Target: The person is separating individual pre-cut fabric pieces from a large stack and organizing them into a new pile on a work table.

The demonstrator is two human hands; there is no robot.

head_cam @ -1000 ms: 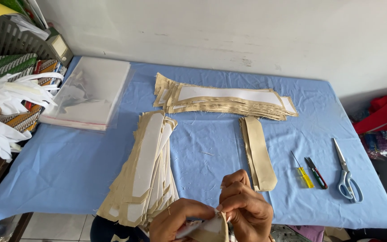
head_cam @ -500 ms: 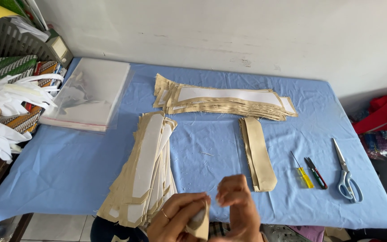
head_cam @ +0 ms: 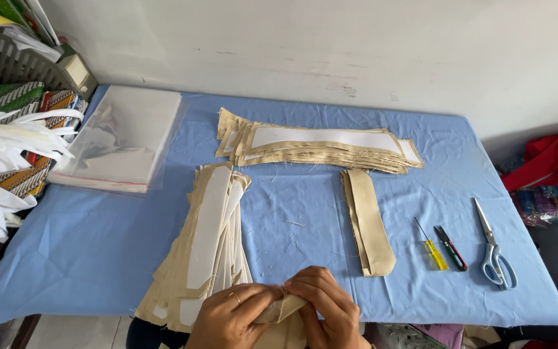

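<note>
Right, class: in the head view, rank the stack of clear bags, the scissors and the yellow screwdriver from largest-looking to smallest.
1. Stack of clear bags
2. Scissors
3. Yellow screwdriver
The bags lie farther from the camera yet look largest.

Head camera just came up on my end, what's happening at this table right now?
A person is working a tan fabric piece at the near edge of the blue table, with the left hand and the right hand both pinching it. Beside the left hand lies a stack of tan strips with white lining. A second stack lies farther back, and a small folded pile sits in the middle. A yellow screwdriver, thread snips and scissors lie untouched on the right.
</note>
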